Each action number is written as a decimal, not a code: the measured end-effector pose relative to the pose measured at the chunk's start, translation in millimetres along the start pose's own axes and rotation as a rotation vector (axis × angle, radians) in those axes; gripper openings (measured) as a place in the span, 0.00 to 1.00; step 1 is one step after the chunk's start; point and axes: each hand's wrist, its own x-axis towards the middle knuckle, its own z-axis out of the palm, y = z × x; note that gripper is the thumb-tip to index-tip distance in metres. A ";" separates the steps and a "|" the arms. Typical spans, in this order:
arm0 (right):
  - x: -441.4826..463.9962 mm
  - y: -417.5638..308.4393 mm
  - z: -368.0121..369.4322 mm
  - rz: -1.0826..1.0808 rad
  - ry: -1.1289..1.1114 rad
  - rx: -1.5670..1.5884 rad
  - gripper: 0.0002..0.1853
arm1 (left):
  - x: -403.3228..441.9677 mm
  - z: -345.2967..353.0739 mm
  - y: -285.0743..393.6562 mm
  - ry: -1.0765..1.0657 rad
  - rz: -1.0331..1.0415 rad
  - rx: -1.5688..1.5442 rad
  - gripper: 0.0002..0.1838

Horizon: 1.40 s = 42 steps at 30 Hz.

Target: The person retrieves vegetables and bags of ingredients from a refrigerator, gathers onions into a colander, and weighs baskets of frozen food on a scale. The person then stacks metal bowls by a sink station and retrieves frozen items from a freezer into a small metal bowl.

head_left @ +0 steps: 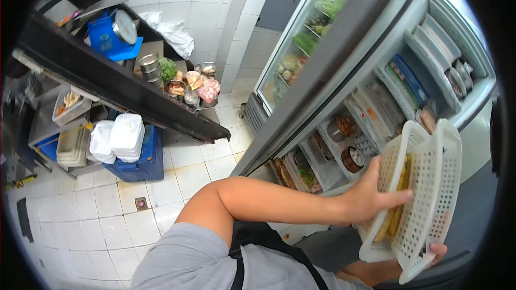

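Two white perforated plastic baskets [430,198] are held tilted together at the right, in front of the open refrigerator. Long yellow pieces [399,198] show in the gap between the baskets; their kind is unclear. My left hand [373,196] reaches across and grips the near basket, its fingers partly behind the wall and one digit over the yellow pieces. Low on the far side, my right hand [436,253] holds the outer basket by its lower edge. Most of that hand is hidden behind the basket.
The open refrigerator [336,174] has trays and containers of food. Behind stands a glass-door cooler [271,83] with vegetables. To the left are a dark metal beam [123,75], a blue scale [105,32], several bowls of food, white foam boxes [127,135] and a blue bin [141,164].
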 end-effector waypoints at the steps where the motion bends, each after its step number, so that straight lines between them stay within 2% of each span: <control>1: 4.1 -11.0 9.9 -0.018 -0.021 0.019 0.12 | -12.4 1.6 8.1 0.005 0.014 -0.007 0.47; 4: 14.3 -38.3 45.4 -0.051 -0.117 0.107 0.12 | -50.7 -1.7 32.3 0.015 0.085 -0.055 0.48; 9: 21.5 -68.3 109.5 -0.037 -0.378 0.287 0.12 | -109.6 -32.6 79.7 0.244 0.272 0.113 0.42; 12: 19.9 -65.1 145.5 0.040 -0.658 0.346 0.12 | -142.1 -75.1 70.8 0.429 0.345 0.093 0.33; 13: 18.1 -57.9 156.1 0.044 -0.816 0.309 0.11 | -151.2 -95.9 63.6 0.480 0.396 0.127 0.30; 14: 11.2 -49.1 165.0 0.057 -0.972 0.268 0.11 | -158.2 -101.4 65.9 0.616 0.386 0.032 0.29; 16: -17.9 -32.6 199.8 0.124 -1.064 0.256 0.06 | -176.3 -133.9 63.6 0.776 0.413 0.047 0.25; 17: -33.6 -20.3 212.3 0.158 -1.132 0.283 0.08 | -185.2 -150.0 62.6 0.857 0.423 0.055 0.23; 20: -59.4 -5.0 246.7 0.219 -1.412 0.361 0.16 | -219.4 -182.0 59.4 0.919 0.451 -0.004 0.24; 22: -72.8 -7.2 260.9 0.284 -1.488 0.504 0.31 | -240.1 -192.7 55.8 0.939 0.439 -0.074 0.27; 23: -72.1 -8.4 267.2 0.351 -1.568 0.606 0.45 | -250.3 -196.9 54.5 1.006 0.421 -0.043 0.28; 24: -75.7 -1.1 271.2 0.337 -1.576 0.649 0.49 | -256.1 -196.3 56.1 1.099 0.414 -0.079 0.27; 26: -88.6 34.0 277.7 0.370 -1.426 0.739 0.47 | -268.9 -208.8 57.8 1.101 0.462 -0.218 0.27; 28: -75.9 82.2 274.4 0.431 -1.431 0.436 0.40 | -270.5 -212.6 63.6 1.029 0.506 -0.234 0.27; 29: -81.6 129.0 265.7 0.598 -1.348 0.356 0.36 | -269.9 -216.1 70.0 1.027 0.508 -0.232 0.27; 30: -89.4 180.2 251.0 0.757 -1.257 0.280 0.32 | -266.6 -221.7 71.8 1.033 0.498 -0.227 0.27; 32: -90.0 236.0 224.7 0.804 -0.900 -0.281 0.27 | -263.4 -239.3 79.0 1.039 0.486 -0.217 0.27; 34: -91.4 258.7 205.0 0.638 -0.653 -0.537 0.24 | -257.2 -260.7 85.9 1.043 0.474 -0.208 0.27; 38: -106.8 295.5 173.5 0.233 -0.730 -0.813 0.19 | -236.7 -312.6 98.3 1.054 0.438 -0.205 0.26; 40: -115.8 323.0 156.2 -0.116 -0.687 -0.957 0.18 | -222.9 -341.5 103.7 1.056 0.409 -0.210 0.26; 41: -116.8 331.6 156.0 -0.113 -0.681 -0.966 0.18 | -213.2 -356.6 104.8 1.060 0.399 -0.215 0.26; 42: -113.7 335.5 159.8 -0.020 -0.629 -1.068 0.18 | -202.5 -371.8 108.0 1.058 0.380 -0.218 0.26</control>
